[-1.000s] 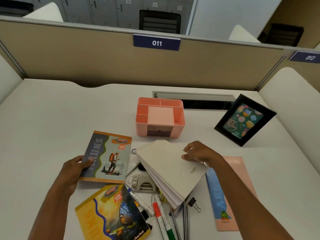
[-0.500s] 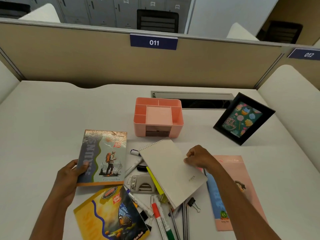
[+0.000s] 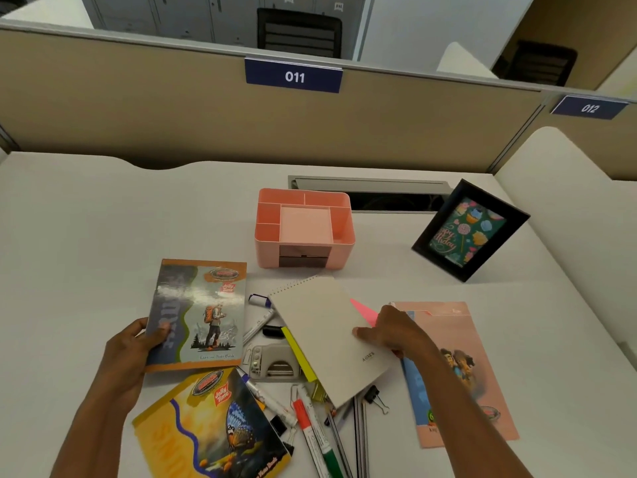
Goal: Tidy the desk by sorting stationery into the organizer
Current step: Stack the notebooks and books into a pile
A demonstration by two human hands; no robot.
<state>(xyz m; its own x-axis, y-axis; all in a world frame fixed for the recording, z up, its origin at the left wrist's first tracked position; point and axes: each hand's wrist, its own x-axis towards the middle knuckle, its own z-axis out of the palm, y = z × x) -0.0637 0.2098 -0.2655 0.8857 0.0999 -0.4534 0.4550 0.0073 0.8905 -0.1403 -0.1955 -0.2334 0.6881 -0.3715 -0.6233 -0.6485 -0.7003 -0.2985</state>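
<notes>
Pink plastic organizer (image 3: 343, 251) sits mid-desk, boxy, with its compartments open on top, just beyond the clutter. Left hand (image 3: 132, 353) clamps the glossy hiker exercise notebook (image 3: 203, 312) at its near-left corner, thumb on the cover. Right hand (image 3: 396, 331) pinches the right edge of the matte cream spiral notepad (image 3: 327, 336), beside a grey hole punch (image 3: 275, 362). Markers (image 3: 310, 426), a black binder clip (image 3: 375, 396) and a yellow butterfly notebook (image 3: 213, 429) lie nearer. Smooth white desk (image 3: 86, 236); black photo frame (image 3: 470, 229) stands far right; beige fabric partition (image 3: 138, 115) behind.
</notes>
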